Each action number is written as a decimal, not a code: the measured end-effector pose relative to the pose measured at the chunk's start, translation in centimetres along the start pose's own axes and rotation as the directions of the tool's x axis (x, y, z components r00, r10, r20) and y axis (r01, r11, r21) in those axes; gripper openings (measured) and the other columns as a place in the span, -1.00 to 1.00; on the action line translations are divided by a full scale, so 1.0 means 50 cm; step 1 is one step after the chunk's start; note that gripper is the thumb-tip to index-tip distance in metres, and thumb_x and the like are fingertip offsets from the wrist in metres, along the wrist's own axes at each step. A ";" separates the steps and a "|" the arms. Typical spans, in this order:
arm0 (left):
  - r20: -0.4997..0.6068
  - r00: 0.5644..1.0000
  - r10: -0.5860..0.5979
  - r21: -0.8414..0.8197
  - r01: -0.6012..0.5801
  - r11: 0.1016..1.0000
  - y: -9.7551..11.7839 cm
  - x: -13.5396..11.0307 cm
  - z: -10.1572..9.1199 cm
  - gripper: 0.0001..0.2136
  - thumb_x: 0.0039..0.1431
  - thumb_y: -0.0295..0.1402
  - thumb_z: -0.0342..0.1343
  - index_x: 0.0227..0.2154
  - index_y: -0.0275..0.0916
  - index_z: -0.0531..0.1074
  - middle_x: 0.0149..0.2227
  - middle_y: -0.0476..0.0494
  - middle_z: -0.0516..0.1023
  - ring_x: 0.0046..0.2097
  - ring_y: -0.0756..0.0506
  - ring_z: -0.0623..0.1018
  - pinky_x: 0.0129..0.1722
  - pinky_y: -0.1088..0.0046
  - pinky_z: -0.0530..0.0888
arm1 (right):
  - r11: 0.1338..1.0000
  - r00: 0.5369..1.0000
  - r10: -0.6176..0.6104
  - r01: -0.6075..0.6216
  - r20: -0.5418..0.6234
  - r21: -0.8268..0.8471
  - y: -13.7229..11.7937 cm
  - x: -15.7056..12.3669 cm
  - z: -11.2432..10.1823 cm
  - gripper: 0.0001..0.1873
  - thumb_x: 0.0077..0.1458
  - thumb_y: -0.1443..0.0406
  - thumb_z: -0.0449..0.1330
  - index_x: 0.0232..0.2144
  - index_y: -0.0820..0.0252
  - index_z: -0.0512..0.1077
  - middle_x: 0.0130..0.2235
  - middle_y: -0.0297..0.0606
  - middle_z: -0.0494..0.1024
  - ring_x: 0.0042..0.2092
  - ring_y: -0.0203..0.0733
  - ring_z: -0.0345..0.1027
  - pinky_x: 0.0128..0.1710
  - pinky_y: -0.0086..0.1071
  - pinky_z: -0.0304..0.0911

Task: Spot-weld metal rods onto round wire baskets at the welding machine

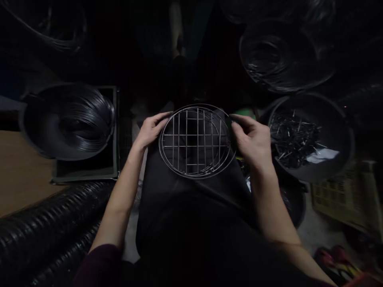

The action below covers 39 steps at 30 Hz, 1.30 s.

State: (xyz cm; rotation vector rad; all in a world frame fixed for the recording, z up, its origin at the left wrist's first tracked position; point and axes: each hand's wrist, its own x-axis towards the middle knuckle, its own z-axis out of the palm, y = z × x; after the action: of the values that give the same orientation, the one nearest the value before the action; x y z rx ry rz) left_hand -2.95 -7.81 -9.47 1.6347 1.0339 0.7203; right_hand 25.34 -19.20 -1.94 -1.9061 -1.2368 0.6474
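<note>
The rim of a round wire rack [198, 135] is pinched at its left side between the thumb and fingers of the left hand [154, 129]. The rack, a circular frame crossed by straight wires, is held above a dark-clad lap [191, 215]. Its right side is gripped at the rim by the fingertips of the right hand [254, 137].

At far left, a brown board [24, 171] is seen beside black-wrapped rolls [54, 217]. Next to these, a coil of dark wire [97, 105] is contained in a tilted basin [34, 131], by which a dark box [89, 174] is partly covered. On the right, thin metal pieces [295, 137] and a white scrap [323, 155] are held in a round tub [338, 127], near which a yellowish crate [344, 195] is dimly seen.
</note>
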 end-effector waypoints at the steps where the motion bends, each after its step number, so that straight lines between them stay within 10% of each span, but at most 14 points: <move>1: 0.029 1.000 -0.001 -0.009 0.002 1.000 0.003 0.003 -0.002 -0.60 0.26 -0.12 0.11 0.06 -0.22 0.50 0.05 -0.16 0.58 0.09 -0.17 0.55 0.19 0.28 0.41 | 1.000 1.000 -0.008 0.008 0.001 -0.029 0.016 0.004 -0.001 -0.65 0.11 0.11 0.21 -0.11 0.11 0.57 -0.11 -0.20 0.61 -0.07 -0.05 0.49 0.02 -0.10 0.40; 13: 0.259 0.965 -0.035 0.300 -0.046 0.953 0.045 0.048 -0.020 -0.62 0.27 -0.21 0.08 0.12 -0.14 0.45 0.00 -0.09 0.61 0.03 -0.17 0.57 0.14 0.25 0.41 | 0.999 0.976 0.042 -0.045 0.212 0.011 0.129 -0.015 0.032 -0.49 0.12 0.01 0.15 0.05 0.09 0.49 -0.03 -0.20 0.57 0.04 -0.05 0.42 0.14 -0.09 0.27; 19: 0.106 0.994 0.025 0.232 -0.049 0.971 0.015 0.035 0.008 -0.71 0.22 -0.20 0.16 -0.03 -0.10 0.55 -0.17 -0.06 0.66 -0.08 -0.17 0.62 0.06 0.31 0.46 | 0.971 0.955 0.048 0.024 0.293 -0.240 0.117 -0.052 0.005 -0.45 0.18 0.10 0.06 0.18 0.09 0.39 -0.23 -0.22 0.49 -0.21 -0.11 0.40 0.03 -0.06 0.33; 26: -0.001 0.998 -0.056 0.165 0.055 0.985 -0.029 0.043 0.020 -0.70 0.13 -0.17 0.26 -0.08 -0.11 0.56 -0.15 -0.04 0.65 -0.02 -0.19 0.59 0.09 0.32 0.41 | 0.969 0.954 0.041 0.035 0.296 -0.246 0.129 -0.100 0.021 -0.46 0.20 0.15 -0.03 0.17 0.13 0.40 -0.20 -0.14 0.53 -0.03 -0.03 0.41 0.19 -0.07 0.21; 33: -0.027 0.996 -0.089 0.104 0.091 0.990 -0.048 0.037 0.039 -0.77 0.14 -0.25 0.24 -0.15 -0.15 0.58 -0.20 -0.04 0.65 0.06 -0.25 0.55 0.08 0.29 0.41 | 0.934 1.000 -0.010 0.013 0.010 -0.357 0.133 -0.178 0.030 -0.55 0.20 0.09 -0.01 -0.12 0.19 0.55 -0.30 -0.10 0.52 -0.25 -0.04 0.42 -0.09 -0.07 0.37; 39: -0.008 0.998 -0.061 0.185 0.061 0.981 -0.030 0.029 0.045 -0.83 0.17 -0.25 0.22 -0.20 -0.11 0.59 -0.23 0.03 0.66 -0.01 -0.21 0.58 0.06 0.34 0.43 | 0.844 0.963 -0.070 0.197 0.262 -0.499 0.122 -0.253 0.018 -0.32 0.12 0.03 0.08 0.22 0.22 0.27 0.09 0.10 0.44 0.13 0.18 0.32 0.11 0.10 0.21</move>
State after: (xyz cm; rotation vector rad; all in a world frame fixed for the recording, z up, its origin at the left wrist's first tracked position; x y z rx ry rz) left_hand -0.81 -7.34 -11.63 1.7523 1.1766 0.6001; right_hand 22.79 -31.97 -7.28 -2.1915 -1.8308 0.5013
